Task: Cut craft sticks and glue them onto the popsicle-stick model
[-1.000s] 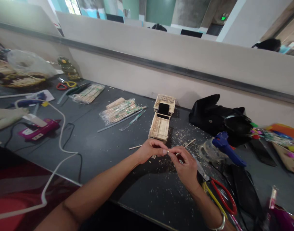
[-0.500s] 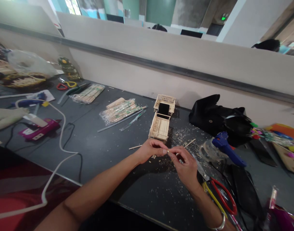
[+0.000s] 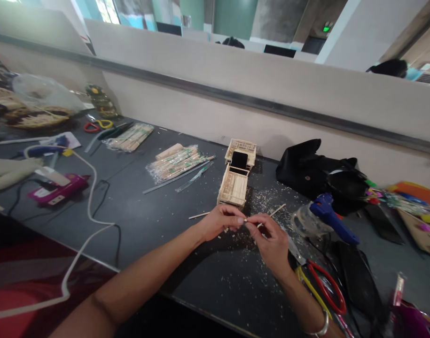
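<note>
My left hand [image 3: 220, 220] and my right hand [image 3: 271, 241] meet over the dark table [image 3: 147, 220], fingertips touching. Both are closed in a pinch on a tiny piece of wood [image 3: 246, 220] held between them. Just beyond my hands stands a small model truck of wooden sticks [image 3: 236, 176] with a black block in its cab. Two loose sticks [image 3: 276, 210] lie on either side of my hands. Wood chips are scattered on the table under and around my hands.
A blue glue gun [image 3: 332, 218] and a black bag [image 3: 313, 166] lie at the right, red-and-yellow scissors [image 3: 322, 284] by my right wrist. Packets of sticks [image 3: 175, 162] lie left of the truck. A pink glue gun [image 3: 58, 190] and a white cable [image 3: 91, 206] are at the left.
Nothing has visibly changed; both hands stay pinched together on the small piece, and the view has shifted only slightly.
</note>
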Tool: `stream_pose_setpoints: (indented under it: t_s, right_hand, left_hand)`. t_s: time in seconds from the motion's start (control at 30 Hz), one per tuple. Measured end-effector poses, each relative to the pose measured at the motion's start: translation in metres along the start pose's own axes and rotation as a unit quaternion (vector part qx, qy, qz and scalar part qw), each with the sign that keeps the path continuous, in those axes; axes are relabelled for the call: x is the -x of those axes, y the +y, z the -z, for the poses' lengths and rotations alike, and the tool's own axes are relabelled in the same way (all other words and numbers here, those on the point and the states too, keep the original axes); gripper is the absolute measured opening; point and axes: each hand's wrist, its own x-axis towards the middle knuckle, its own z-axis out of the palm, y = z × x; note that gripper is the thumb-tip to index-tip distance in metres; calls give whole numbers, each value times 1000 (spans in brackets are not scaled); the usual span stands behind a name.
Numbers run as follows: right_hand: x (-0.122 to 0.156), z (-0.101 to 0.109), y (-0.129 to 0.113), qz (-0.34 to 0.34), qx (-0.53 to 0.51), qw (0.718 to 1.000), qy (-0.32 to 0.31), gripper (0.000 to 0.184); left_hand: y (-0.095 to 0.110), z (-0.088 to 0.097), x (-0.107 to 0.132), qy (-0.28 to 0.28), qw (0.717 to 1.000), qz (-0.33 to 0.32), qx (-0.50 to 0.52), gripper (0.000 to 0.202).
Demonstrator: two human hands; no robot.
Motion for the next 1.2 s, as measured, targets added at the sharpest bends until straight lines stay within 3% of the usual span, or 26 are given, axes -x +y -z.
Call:
stream_pose_setpoints:
  t_s: [1.2]
  right_hand:
    - [-1, 1, -1, -39, 2, 999, 1, 8]
  left_hand:
    - [2, -2, 1, -30, 1000, 6, -1, 41]
